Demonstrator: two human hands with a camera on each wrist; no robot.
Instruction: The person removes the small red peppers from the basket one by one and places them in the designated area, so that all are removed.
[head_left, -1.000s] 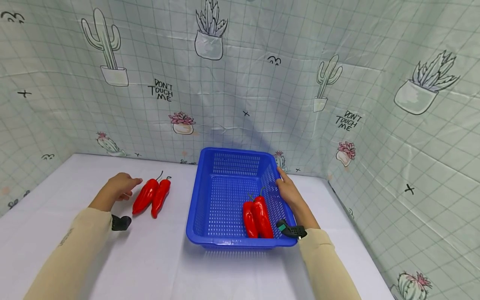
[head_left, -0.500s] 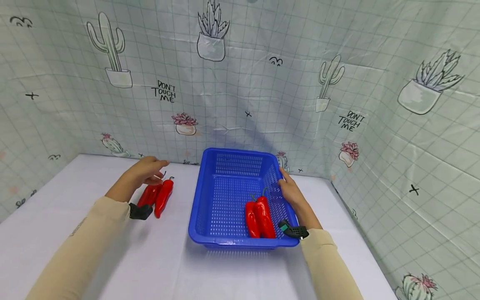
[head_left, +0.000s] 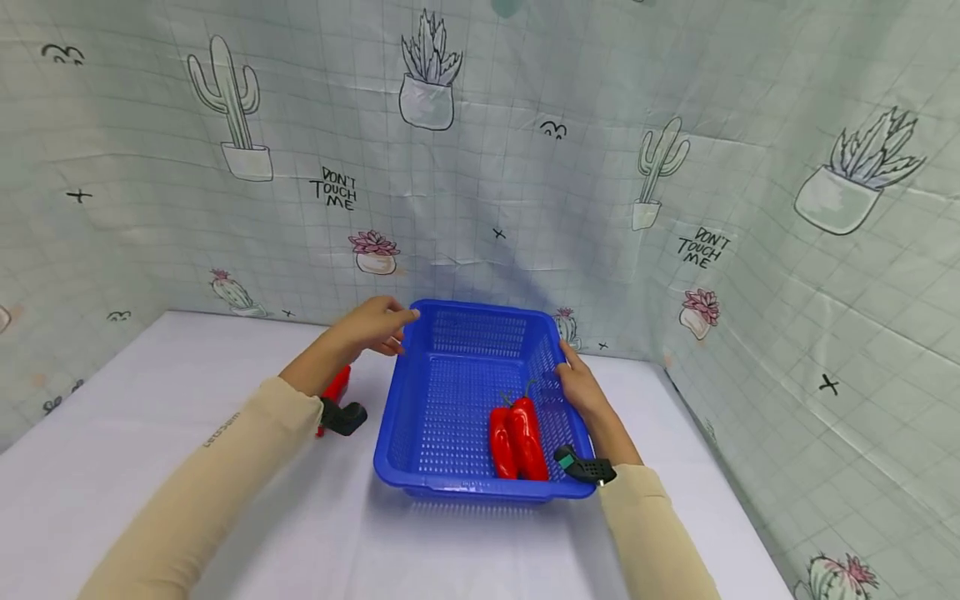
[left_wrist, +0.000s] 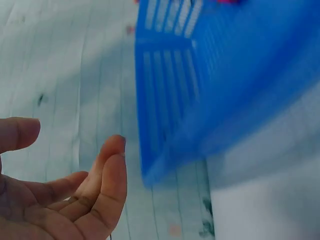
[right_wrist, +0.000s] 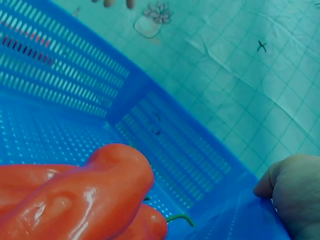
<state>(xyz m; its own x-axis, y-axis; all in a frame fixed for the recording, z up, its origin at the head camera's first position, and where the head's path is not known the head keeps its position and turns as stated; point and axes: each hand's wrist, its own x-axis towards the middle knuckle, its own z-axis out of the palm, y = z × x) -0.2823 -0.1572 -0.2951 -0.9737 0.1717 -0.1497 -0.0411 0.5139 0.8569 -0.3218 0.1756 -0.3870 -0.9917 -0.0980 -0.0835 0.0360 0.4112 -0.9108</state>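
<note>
"The fingers (left_wrist: 114, 187) of the left hand (head_left: 373, 323), what are they doing?"

"They're curving loosely and gripping nothing. They're hovering just beside the far left corner of the blue basket (head_left: 450, 392); the left wrist view is showing a gap between them and the rim."

"And the right hand (head_left: 581, 387)?"

"That one is grasping the basket's right rim."

"What's the basket holding?"

"Two red peppers (head_left: 527, 437) are lying side by side, touching, along its right side toward the near end, their stem ends pointing to the far wall."

"Anything red outside?"

"Yes, a loose pepper (head_left: 340, 383) is lying on the white table (head_left: 420, 558), left of the basket. The left wrist, wearing a black band (head_left: 343, 417), is covering much of it."

"And farther out?"

"Cream sleeves (head_left: 217, 492) are covering both forearms, and a pale gridded cloth (head_left: 495, 183) is hanging behind, showing printed cacti (head_left: 249, 162)."
</note>
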